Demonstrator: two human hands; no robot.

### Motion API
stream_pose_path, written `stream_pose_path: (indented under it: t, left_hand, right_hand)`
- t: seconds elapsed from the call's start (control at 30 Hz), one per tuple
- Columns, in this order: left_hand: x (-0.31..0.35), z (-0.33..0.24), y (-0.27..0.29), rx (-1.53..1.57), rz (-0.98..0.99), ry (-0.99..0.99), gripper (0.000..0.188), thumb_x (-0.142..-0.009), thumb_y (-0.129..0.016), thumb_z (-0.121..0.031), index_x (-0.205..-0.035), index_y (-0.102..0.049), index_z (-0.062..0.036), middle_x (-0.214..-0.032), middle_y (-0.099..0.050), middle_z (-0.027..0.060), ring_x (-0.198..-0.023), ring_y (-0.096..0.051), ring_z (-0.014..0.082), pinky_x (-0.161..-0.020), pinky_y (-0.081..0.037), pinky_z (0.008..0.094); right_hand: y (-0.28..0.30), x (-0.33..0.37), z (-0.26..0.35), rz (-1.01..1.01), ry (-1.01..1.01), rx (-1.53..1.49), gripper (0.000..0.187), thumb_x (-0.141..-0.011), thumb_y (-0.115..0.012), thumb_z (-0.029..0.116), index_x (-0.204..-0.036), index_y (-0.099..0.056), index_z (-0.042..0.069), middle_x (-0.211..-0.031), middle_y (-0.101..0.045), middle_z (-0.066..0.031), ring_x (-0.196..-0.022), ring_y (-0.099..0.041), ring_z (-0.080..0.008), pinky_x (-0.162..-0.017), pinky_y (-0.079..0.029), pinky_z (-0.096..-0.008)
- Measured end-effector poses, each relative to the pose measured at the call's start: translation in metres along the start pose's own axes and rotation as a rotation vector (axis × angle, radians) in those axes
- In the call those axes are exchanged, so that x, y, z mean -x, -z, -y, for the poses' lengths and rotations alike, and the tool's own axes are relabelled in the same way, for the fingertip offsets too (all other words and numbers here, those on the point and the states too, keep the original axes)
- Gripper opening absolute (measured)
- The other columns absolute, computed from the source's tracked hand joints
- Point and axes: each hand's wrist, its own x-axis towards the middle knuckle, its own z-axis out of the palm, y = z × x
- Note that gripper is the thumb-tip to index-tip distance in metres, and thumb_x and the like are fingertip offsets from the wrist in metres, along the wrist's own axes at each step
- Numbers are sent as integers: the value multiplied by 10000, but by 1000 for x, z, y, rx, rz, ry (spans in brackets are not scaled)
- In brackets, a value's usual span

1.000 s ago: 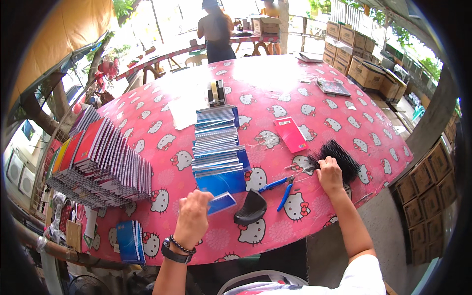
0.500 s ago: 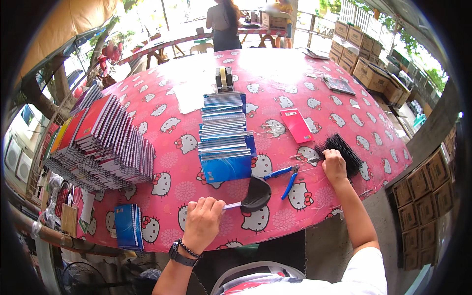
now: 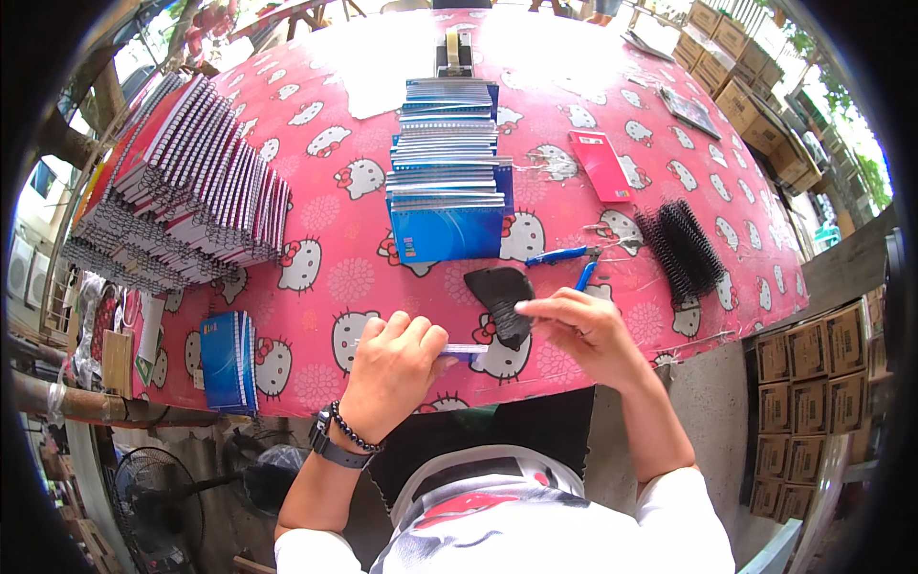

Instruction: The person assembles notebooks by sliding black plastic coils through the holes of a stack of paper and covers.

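Observation:
My left hand (image 3: 397, 368) is closed around a thin stack of pages (image 3: 466, 350), seen edge-on near the table's front. To its right, my right hand (image 3: 588, 330) pinches what looks like a black spiral binding coil (image 3: 511, 321), its ribs showing beside the fingertips. Behind that coil lies a smooth black curved piece (image 3: 495, 284), partly covered. Blue-handled cutting pliers (image 3: 564, 256) rest just beyond my right hand. A bundle of black spiral coils (image 3: 681, 252) sits farther right. Ahead stands a long row of blue notebooks (image 3: 449, 234).
High stacks of spiral notebooks (image 3: 201, 163) fill the left side. Several blue notebooks (image 3: 229, 364) lie at the front left edge. A pink cover (image 3: 601, 166) lies right of the row, and a tape dispenser (image 3: 454, 53) stands behind it. Cartons (image 3: 808, 402) are piled beyond the table.
My right hand has left the coil bundle and come leftward, near the left hand. The page stack has shifted slightly. The view has tilted downward, so everything sits higher in the picture.

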Motion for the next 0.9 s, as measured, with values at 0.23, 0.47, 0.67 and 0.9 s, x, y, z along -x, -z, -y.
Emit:
stream_pose_path:
  t: [0.23, 0.47, 0.67, 0.9]
  left_hand:
    - [-1, 0, -4, 2, -50, 26, 243, -718, -721, -247, -837, -562, -107, -756, -559, 23, -771, -554, 212, -706, -403, 353]
    - [-5, -8, -6, -10, -60, 51, 252, -716, -719, -241, -864, -574, -97, -788, -580, 27, -785, -564, 211, -706, -405, 355]
    - [2, -5, -7, -25, -52, 32, 235, -723, -711, -205, -881, -574, -98, -789, -581, 27, -787, -564, 208, -705, -403, 352]
    - [6, -6, -4, 20, -30, 15, 208, -743, -694, -176, -890, -575, -90, -769, -575, 29, -774, -564, 209, -706, -400, 352]
  right_hand:
    - [-28, 0, -8, -56, -47, -90, 224, -779, -675, -51, -985, -637, 27, -906, -583, -73, -804, -607, -150, -689, -495, -251]
    - [-90, -9, 3, -331, -89, 187, 303, -801, -575, -34, -1078, -503, 64, -968, -528, -155, -915, -547, -364, -759, -476, -433]
    - [-75, -13, 9, -235, -35, 84, 343, -818, -608, -24, -1141, -560, 80, -959, -558, -136, -852, -598, -322, -695, -508, -375]
    - [-40, -3, -1, -43, -2, -79, 275, -730, -702, -51, -974, -678, 75, -892, -592, -64, -827, -596, -186, -701, -484, -286]
